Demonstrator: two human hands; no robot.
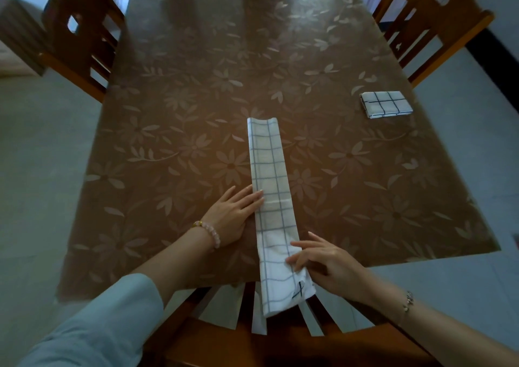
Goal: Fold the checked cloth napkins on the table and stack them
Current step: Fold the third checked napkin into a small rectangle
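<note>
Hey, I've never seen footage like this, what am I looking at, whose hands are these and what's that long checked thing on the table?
No machine here: a person wears one wide-angle camera on the head, looking forward and down, so the two arms coming in from below are their own. The flowered table holds two checked cloth napkins. One, the long strip, is folded narrow and runs away from the person; its near end hangs over the table edge above a wooden chair. The left hand lies flat, fingertips against the strip's left edge. The right hand rests its fingers on the strip's near part. Nothing is lifted. The small folded napkin lies apart, far right.
</note>
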